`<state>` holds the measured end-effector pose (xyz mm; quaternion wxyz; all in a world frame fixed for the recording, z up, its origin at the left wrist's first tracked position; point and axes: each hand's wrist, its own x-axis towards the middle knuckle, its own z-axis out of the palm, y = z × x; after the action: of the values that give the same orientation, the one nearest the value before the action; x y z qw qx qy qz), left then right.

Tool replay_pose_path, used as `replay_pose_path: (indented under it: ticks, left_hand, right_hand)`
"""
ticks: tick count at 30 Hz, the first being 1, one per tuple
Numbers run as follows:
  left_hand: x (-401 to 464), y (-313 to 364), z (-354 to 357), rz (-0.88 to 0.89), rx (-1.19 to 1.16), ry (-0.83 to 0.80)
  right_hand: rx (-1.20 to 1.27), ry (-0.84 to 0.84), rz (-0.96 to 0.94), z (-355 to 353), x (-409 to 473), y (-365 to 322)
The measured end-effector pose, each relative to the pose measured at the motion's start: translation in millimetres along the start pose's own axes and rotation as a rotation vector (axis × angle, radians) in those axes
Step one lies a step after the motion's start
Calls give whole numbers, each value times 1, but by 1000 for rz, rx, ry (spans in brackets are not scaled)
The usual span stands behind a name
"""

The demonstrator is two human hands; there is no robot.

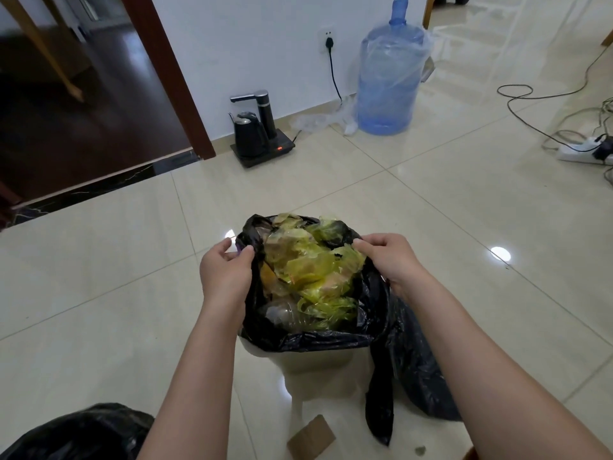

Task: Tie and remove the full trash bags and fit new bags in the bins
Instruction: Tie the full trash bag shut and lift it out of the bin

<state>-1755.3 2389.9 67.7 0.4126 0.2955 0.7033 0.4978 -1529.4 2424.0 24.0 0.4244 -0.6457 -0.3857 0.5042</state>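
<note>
Gripping the full bag's (308, 336) rim, left hand (225, 273) and right hand (391, 260) are gathering it; tying, lifting from the bin (298, 363) and relining are remaining.

No legible text, label or number anywhere

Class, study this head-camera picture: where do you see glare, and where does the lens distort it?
Head view: round ceiling-light glare spots on the glossy floor tiles, one beside the left hand; wide-angle bending curves the door frame and tile lines; the black trash bag folds read dim.
</note>
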Motion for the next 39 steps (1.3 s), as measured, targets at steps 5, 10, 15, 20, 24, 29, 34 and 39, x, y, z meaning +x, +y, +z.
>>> replay_pose_path:
  ticks: [5, 10, 15, 20, 24, 29, 34, 39]
  left_hand:
    - [-1, 7, -5, 49, -59, -18]
    - [2, 10, -10, 92, -176, 199]
    - [4, 6, -12, 75, -158, 187]
    - [4, 5, -11, 15, -139, 63]
    - [4, 3, -8, 32, -57, -46]
    - [2, 0, -3, 137, -87, -60]
    - [-1, 6, 0, 277, -119, -5]
    - [-4, 11, -7, 315, -151, 63]
  right_hand:
    - [60, -3, -82, -13, 4, -1]
    - [131, 101, -23, -21, 10, 6]
    - [84, 98, -36, -22, 11, 4]
    - [-111, -59, -14, -30, 1, -8]
    - [-397, -229, 99, -48, -12, -18]
    - [-439, -253, 191, -60, -20, -21]
    - [-248, -30, -86, -54, -17, -21]
    - [62, 53, -226, -46, -14, -28]
